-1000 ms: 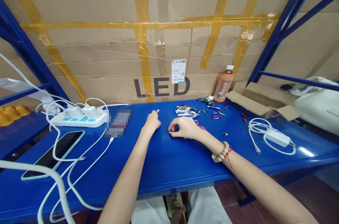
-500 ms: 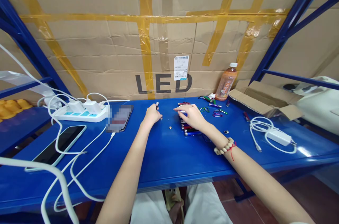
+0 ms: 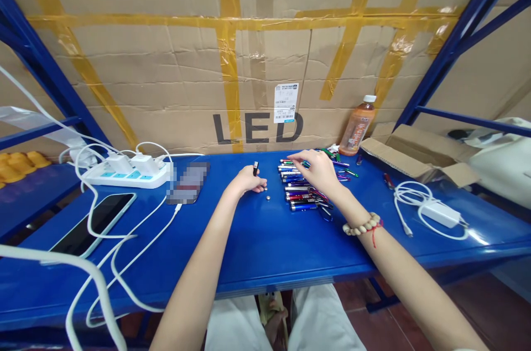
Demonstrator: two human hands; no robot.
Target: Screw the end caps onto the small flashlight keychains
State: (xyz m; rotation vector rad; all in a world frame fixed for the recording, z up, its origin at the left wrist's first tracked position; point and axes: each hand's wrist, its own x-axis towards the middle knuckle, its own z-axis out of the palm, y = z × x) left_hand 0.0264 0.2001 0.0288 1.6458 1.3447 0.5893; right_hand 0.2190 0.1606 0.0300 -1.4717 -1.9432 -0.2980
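1. One small dark piece pokes up out of the left hand, the fingers closed on it above the middle of the blue desk.
2. Just off those fingertips, a small silver disc lies on the desk; another shiny bit shows right at the fingers, and whether it's held or lying there, I can't tell.
3. Across to the right hand, bent over the far part of a row of metal tubes, thumb and forefinger near each other! Whether they pinch anything, I can't tell.
4. The hands are apart, the silver disc nearer the left one.
5. What a row: silver, red, purple and blue tubes side by side, clips trailing off to the right.
6. At the back, an orange drink bottle stands beside an open cardboard box.
7. Far right, a white charger with its cable looped beside it.
8. Far left, a power strip with white plugs in it, and two phones lying near.
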